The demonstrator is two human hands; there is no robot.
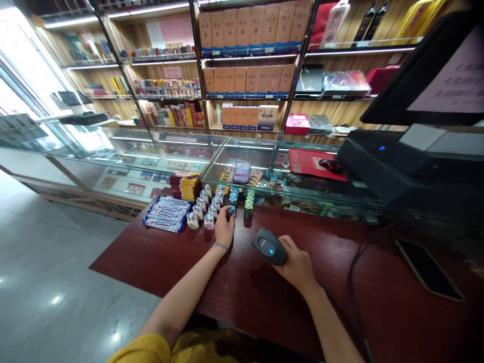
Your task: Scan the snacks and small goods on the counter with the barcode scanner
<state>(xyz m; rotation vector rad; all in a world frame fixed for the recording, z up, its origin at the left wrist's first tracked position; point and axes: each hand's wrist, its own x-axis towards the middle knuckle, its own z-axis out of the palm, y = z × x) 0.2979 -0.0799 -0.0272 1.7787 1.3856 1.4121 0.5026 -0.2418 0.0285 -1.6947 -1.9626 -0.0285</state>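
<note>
My right hand (298, 264) is wrapped round the handle of a dark grey barcode scanner (267, 246), its small blue light lit, held above the dark red tabletop (260, 307). My left hand (225, 229), with a thin band at the wrist, has its fingers closed round the nearest small blue-lidded container (232, 210). More blue-topped containers (233, 195) stand behind it in a row. To their right runs a row of green-topped containers (248, 206); to the left are rows of silver-topped little jars (209, 220).
Blue-and-white packets (168, 214) lie at the table's left, with stacked red and yellow packs (184, 185) behind. A glass display counter (223, 151) borders the far side. A phone (429, 269), a scanner cable (351, 282) and a black register (419, 166) are on the right.
</note>
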